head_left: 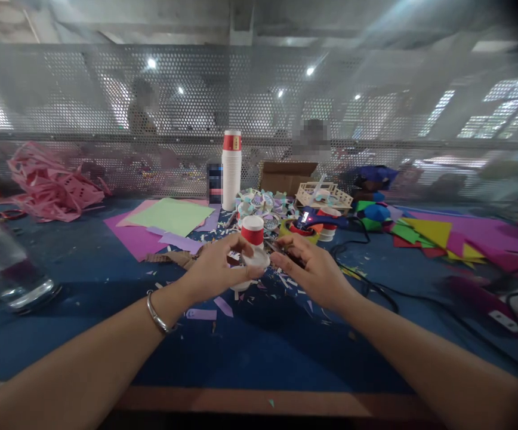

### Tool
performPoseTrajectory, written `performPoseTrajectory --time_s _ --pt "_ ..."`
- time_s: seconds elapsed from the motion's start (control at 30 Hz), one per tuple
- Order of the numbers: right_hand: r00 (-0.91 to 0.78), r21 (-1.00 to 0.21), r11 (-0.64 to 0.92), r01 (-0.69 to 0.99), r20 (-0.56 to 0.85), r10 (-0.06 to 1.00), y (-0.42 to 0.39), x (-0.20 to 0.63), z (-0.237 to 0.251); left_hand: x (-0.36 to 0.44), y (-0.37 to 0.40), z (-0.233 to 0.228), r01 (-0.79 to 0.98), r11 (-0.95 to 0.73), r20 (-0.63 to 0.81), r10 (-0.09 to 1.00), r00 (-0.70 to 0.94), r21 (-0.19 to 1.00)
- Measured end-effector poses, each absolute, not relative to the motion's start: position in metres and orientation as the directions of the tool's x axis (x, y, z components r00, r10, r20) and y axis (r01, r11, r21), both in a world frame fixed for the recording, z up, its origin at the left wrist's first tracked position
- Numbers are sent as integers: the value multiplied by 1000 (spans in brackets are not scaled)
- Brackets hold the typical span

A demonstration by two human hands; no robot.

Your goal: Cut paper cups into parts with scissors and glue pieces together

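Observation:
My left hand (216, 270) is closed around a small white paper cup piece (256, 258) with a round base, held just above the blue table (259, 352). My right hand (310, 269) is beside it, fingertips at the white piece's right edge, with something thin and dark under the fingers; what it is cannot be made out. Just behind both hands stands a red and white paper cup (252, 230). A metal bracelet (157, 313) is on my left wrist.
A tall stack of white cups (231, 170), coloured paper sheets (169, 218), a pile of cut decorated circles (265, 206), a glue gun (319, 221) with black cables (375, 286), a cardboard box (286, 176), pink cuttings (51, 185) at left and a clear bottle (3, 263). Paper scraps litter the table; a perforated screen (259, 107) stands behind.

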State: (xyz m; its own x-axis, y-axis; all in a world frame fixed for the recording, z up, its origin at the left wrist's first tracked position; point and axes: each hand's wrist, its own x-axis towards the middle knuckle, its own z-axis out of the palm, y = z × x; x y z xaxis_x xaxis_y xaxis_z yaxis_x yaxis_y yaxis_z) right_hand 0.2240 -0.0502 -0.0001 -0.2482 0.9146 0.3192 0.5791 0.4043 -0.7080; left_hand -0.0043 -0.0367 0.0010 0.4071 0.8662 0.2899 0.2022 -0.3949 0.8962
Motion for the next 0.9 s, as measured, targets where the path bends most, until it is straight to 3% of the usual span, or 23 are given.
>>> performPoseTrajectory --time_s 0.1,0.17,0.3,0.4,0.5,0.73,0.9 --pt "-245 -704 407 583 325 913 -51 224 1 -6 -37 0 315 -531 289 767 573 787" --pt "-248 -694 414 589 333 910 -51 225 1 -8 -34 -1 341 -571 306 750 587 747" --pt "-256 -688 429 586 346 903 -52 225 2 -19 -21 -1 482 -513 307 842 444 711" --pt "-269 -684 434 586 341 901 -53 225 3 -28 -12 -2 669 -505 279 862 423 545" --pt "-267 -674 429 602 337 903 -54 224 4 -31 -11 -6 738 -506 211 861 463 445" --pt "-278 -665 421 617 317 907 -54 223 4 -27 -11 -11 736 -506 212 861 462 449" --pt "-307 -663 425 616 294 905 -52 223 2 -22 -15 1 664 -498 379 865 330 558"
